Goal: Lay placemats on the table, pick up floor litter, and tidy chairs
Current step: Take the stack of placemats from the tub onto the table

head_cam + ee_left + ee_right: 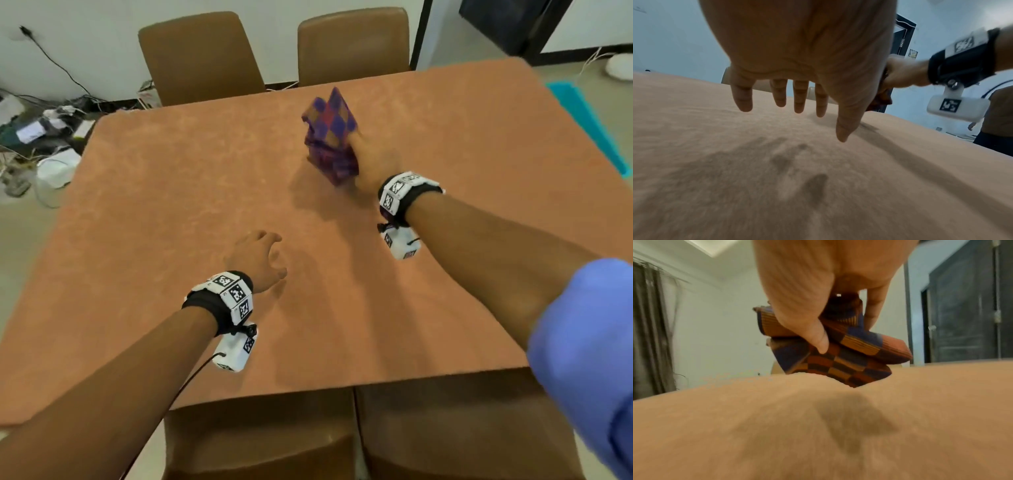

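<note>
My left hand hovers just above the bench, fingers spread apart and holding nothing. To its right, my right hand has thumb and fingers clamped on the folded checkered placemats, lifted clear of the bench. 2 chairs stand beyond the far edge.

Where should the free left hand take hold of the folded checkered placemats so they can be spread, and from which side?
The left hand should probably pinch the loose upper corner of the placemats from their left. The right hand covers their right side, and that corner sticks up free.
</note>
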Demonstrator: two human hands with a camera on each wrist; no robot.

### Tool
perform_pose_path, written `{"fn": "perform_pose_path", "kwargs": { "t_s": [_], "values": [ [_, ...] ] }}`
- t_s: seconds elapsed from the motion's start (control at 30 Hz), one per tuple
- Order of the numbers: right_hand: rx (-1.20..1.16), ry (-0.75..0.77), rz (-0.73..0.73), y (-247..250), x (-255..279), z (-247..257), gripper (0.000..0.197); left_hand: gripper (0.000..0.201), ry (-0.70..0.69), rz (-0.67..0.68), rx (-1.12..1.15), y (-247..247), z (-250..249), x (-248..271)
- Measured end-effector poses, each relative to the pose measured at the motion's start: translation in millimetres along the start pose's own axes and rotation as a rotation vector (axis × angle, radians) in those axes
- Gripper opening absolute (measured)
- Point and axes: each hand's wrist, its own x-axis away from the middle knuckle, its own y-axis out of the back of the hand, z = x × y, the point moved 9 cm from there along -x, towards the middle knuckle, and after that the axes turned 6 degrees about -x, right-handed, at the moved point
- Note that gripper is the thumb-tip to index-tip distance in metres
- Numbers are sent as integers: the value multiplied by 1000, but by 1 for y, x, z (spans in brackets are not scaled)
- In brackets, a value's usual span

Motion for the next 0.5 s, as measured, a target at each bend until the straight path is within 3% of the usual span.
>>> {"fn": "perform_pose_path", "kwargs": {
  "t_s": [0.07,0.13,0.23,0.33,0.5],
  "values": [
    [63,-78,173,-52,4,-13,47,72,-12,28,8,-6,10,-16],
    [12,-130,174,-74,4,-14,49,78,-29,69,6,-15,21,-27],
    [48,-170,135,-71,-12,-14,48,79,-69,87,3,-28,29,-35],
    [116,-104,160,-65,-31,-16,54,76,-57,63,21,-31,31,-38],
    [200,-90,193,-61,-47,-8,44,74,-25,37,78,-25,28,-37]
  ]
}}
